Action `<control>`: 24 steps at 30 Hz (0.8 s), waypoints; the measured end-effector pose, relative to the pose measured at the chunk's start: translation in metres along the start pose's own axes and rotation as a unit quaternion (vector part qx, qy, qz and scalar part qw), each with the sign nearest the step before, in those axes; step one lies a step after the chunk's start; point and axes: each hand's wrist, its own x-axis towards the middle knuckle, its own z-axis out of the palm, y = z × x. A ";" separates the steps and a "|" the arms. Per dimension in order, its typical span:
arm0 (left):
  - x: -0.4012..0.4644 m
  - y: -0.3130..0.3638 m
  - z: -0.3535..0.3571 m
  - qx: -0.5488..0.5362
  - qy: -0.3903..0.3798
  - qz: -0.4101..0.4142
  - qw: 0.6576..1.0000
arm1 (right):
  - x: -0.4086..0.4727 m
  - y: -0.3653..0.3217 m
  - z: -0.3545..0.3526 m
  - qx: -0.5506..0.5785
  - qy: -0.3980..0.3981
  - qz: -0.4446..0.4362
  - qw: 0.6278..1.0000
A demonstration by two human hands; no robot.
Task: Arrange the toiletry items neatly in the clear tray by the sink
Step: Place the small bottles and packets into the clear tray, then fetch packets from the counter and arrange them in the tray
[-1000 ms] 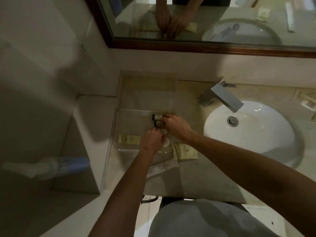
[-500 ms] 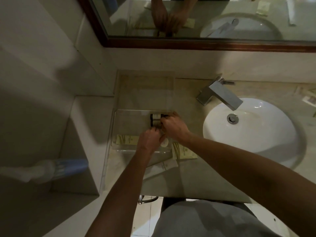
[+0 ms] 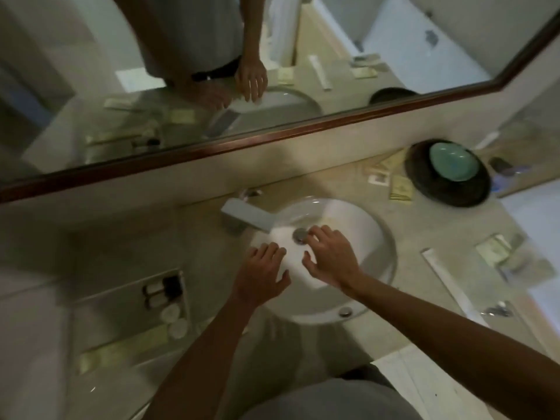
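The clear tray (image 3: 121,316) lies on the counter at the lower left. At its right end sit small black-capped bottles (image 3: 162,291) and two round white lids (image 3: 173,321), with a pale packet (image 3: 121,348) along its near side. Both hands hover over the white sink (image 3: 357,231), away from the tray. My left hand (image 3: 262,274) is empty with fingers spread. My right hand (image 3: 328,254) is also empty and spread, its fingertips near the drain (image 3: 300,234). More packets (image 3: 391,180) and a long white sachet (image 3: 445,277) lie right of the sink.
A square chrome tap (image 3: 245,215) stands behind the basin. A black dish holding a teal bowl (image 3: 451,165) sits at the back right. Packets (image 3: 497,250) lie near the right counter edge. A wood-framed mirror (image 3: 272,137) runs along the wall.
Both hands have left the bottles in the tray and moved right, over the sink, now empty. The view has swung right and tilted.
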 end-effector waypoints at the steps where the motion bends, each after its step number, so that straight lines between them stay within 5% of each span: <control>1: 0.022 0.020 0.008 0.000 -0.015 0.014 1.000 | -0.012 0.033 -0.007 -0.009 -0.012 0.045 0.999; 6: 0.134 0.118 0.047 0.008 -0.098 0.050 0.994 | -0.056 0.167 -0.029 -0.022 -0.045 0.192 0.980; 13: 0.293 0.190 0.115 0.045 -0.136 0.019 0.989 | -0.075 0.284 -0.025 0.004 -0.067 0.244 0.967; 24: 0.365 0.157 0.164 0.137 -0.134 -0.107 0.976 | -0.062 0.370 0.002 0.038 -0.126 0.189 0.973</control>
